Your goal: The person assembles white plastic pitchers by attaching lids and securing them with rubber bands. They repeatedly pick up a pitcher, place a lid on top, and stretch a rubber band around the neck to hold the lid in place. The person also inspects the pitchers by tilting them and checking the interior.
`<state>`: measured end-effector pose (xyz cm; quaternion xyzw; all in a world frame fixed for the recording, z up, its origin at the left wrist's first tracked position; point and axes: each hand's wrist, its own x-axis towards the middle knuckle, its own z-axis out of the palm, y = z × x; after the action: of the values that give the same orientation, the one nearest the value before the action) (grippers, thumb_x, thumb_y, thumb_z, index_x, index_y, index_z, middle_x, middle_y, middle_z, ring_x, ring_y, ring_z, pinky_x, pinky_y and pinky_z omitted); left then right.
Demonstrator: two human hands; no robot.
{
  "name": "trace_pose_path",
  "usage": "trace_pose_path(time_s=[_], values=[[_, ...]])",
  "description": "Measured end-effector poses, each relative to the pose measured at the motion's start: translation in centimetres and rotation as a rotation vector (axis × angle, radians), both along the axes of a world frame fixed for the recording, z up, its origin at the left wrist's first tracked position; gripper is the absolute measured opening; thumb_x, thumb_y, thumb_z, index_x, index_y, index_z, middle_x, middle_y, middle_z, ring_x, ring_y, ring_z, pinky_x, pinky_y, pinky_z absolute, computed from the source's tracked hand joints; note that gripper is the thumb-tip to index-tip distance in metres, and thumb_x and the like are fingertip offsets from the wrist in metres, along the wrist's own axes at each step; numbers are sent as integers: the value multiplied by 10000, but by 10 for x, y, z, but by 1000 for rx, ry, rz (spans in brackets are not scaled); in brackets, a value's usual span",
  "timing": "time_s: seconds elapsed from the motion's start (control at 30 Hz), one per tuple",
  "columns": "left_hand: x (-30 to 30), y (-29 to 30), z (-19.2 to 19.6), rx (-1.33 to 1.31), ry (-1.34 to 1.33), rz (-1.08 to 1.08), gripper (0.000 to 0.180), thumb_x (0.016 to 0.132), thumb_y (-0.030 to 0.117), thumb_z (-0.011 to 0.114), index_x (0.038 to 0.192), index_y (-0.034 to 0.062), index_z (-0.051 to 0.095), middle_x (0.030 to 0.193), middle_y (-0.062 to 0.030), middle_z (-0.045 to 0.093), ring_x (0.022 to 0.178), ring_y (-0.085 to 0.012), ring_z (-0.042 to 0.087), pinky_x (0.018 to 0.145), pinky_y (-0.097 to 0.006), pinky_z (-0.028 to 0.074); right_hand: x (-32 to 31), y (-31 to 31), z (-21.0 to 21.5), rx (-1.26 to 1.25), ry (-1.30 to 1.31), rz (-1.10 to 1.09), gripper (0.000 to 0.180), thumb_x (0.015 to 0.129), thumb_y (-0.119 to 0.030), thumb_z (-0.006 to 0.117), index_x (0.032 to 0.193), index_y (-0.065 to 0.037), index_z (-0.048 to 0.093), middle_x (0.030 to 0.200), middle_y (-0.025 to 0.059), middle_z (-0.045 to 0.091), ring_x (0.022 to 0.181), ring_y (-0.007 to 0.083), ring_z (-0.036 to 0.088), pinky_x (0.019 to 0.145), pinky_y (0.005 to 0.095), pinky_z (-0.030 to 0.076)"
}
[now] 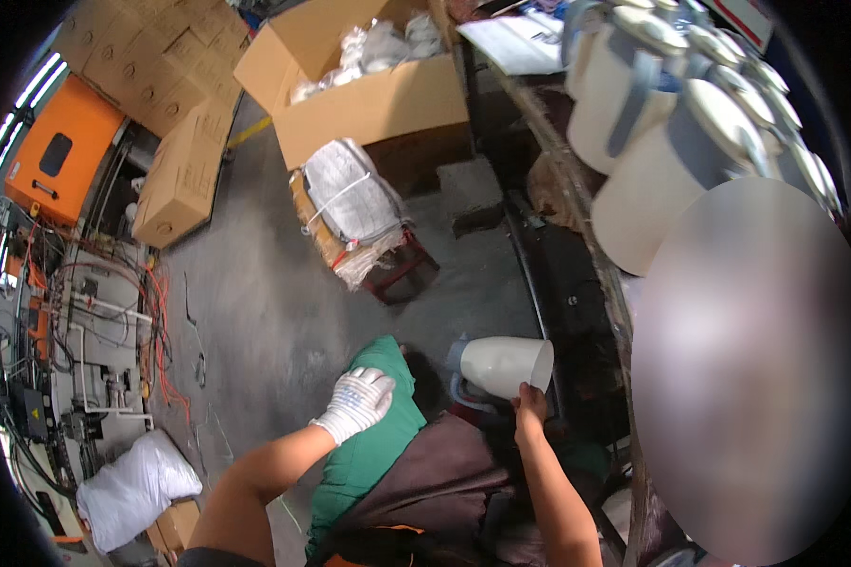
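My right hand (531, 408) is bare and grips a cream-white plastic jug (510, 365) near its wide, round end. The jug lies sideways in the air, its grey collar and curved grey handle pointing left. My left hand (357, 404), in a white knitted glove with a striped cuff, rests on green cloth (373, 454) over my leg. Its fingers are curled and closed; what they hold, if anything, is hidden. Dark brown cloth (435, 472) covers my lap between the two arms.
Many similar jugs (652, 180) with lids crowd the bench (576, 180) at right. A large blurred oval covers the right side. Ahead stand a stool (402, 269) with stacked grey cloth (350, 194) and an open carton (378, 109) of bagged items. Machinery (94, 331) lines the left.
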<state>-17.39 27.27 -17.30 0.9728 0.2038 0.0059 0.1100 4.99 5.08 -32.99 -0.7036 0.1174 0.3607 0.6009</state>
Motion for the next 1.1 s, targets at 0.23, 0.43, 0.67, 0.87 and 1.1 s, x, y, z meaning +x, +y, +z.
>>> trace_pose_path(time_s=[0.23,0.43,0.67,0.87,1.1], values=[[33,41,-36,-232,265,188,157,771,252,628,839,111,623,853,-129,598,806,-335,601,731,-460,499,-1,27,-163,-334,-71,338,324,992,-207,492,1183,52,526,976,159,616,681,227,612,586,387,495],[14,76,-43,-321,395,220,165,737,252,629,805,104,607,824,-139,589,779,-350,601,682,-481,508,-1,13,-224,-600,-401,1070,321,965,-148,500,1196,75,507,954,230,619,626,293,652,539,424,516],[-26,79,-54,-421,552,246,173,732,265,632,819,118,607,850,-126,589,794,-336,606,681,-481,519,-7,74,-194,-551,57,650,251,956,-182,519,1035,53,559,888,197,650,715,279,673,629,444,527],[-43,85,-55,-320,315,302,147,750,240,612,810,107,589,809,-143,561,750,-359,586,671,-492,489,-40,-12,-190,-950,-413,1109,280,912,-233,529,982,21,625,912,221,673,852,354,667,750,462,513],[-73,64,-46,-198,125,390,129,783,192,595,845,80,587,862,-145,573,806,-346,594,720,-469,495,-82,41,-67,-747,-343,1127,296,872,-299,579,1026,-65,675,960,199,686,908,373,658,804,439,530]])
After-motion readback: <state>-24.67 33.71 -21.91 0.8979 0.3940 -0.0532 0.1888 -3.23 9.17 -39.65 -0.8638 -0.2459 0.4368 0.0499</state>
